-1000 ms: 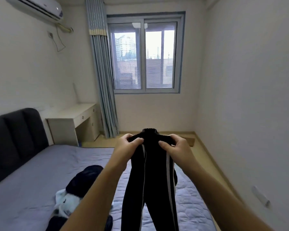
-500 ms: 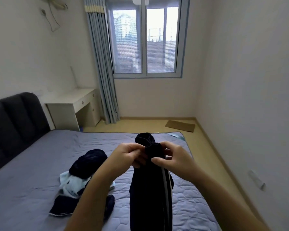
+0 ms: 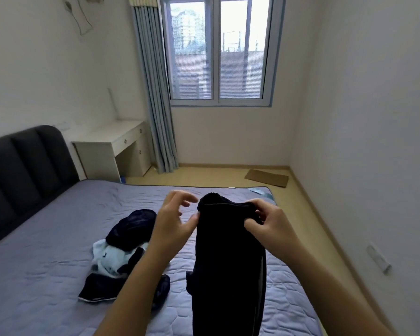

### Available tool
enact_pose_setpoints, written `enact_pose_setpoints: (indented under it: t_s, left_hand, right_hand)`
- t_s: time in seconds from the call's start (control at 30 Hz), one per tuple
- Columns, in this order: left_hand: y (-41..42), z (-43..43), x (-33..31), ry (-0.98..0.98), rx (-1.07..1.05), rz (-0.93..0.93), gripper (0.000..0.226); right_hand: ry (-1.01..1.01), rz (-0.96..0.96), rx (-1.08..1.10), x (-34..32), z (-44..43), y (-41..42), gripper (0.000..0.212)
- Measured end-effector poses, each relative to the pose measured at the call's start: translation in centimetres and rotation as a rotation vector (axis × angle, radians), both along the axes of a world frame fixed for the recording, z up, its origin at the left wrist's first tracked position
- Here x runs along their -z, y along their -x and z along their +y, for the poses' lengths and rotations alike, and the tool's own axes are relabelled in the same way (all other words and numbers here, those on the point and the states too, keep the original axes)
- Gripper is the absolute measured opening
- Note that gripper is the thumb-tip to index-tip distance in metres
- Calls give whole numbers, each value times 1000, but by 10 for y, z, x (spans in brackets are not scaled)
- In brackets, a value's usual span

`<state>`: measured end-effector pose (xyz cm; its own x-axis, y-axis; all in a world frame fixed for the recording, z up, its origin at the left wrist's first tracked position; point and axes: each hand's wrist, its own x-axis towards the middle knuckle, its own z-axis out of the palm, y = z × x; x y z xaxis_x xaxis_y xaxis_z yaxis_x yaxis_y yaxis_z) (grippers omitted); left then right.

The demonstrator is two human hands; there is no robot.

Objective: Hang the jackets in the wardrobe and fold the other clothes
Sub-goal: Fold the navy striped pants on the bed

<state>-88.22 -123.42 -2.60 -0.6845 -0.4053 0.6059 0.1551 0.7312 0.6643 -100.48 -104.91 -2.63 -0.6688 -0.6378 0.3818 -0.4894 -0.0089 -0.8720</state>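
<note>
- Right grip [image 3: 272, 226] pinches the waistband of the black trousers [image 3: 228, 263], which hang over the bed [image 3: 46, 275].
- Left grip [image 3: 175, 221] is open, fingers spread, just beside the waistband.
- Suggest: re-pinch the left corner, match the seams, lay flat beside the clothes pile [image 3: 121, 246], fold in 2.

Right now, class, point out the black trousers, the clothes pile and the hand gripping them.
black trousers [image 3: 228, 263], head view, hanging leg fabric.
clothes pile [image 3: 107, 257], head view, pale blue garment.
right hand [image 3: 269, 227], head view, its back.
</note>
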Motion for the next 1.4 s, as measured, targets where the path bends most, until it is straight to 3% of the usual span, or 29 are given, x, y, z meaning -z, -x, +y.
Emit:
enact_pose_setpoints:
  t_s: [0.1,0.2,0.33,0.53,0.63,0.7,0.77,0.87,1.07,1.23,1.4]
  left_hand:
    - [-6,-8,15,-13,135,32,47]
    - [-1,-7,11,158,189,90,65]
    - [6,-9,-13,417,134,156,43]
    - [10,-14,-41,745,247,-90,52]
    - [12,-14,-59,932,246,-103,38]
    - [12,-15,-72,1106,229,-112,34]
    - [12,-18,-81,1220,251,-162,36]
    - [12,-23,-94,1263,321,-244,43]
    - [13,-25,-119,1250,346,-317,40]
    - [10,-26,-127,1238,388,-310,36]
    - [10,-32,-133,1241,334,-316,35]
  right_hand:
    - [66,-93,-60,-6,4,7,32]
    - [115,-128,-149,-17,5,13,33]
    - [165,-127,-224,-29,8,17,36]
    - [175,-169,-258,-37,14,23,36]
    - [148,-152,-273,-37,16,26,35]
    - [123,-75,-259,-38,18,28,40]
    - [81,124,-229,-44,18,28,43]
    - [13,544,-248,-57,15,30,37]
    - [-63,801,-357,-83,14,39,38]
    - [-374,780,-416,-87,10,49,40]
    - [-335,793,-499,-87,4,47,41]
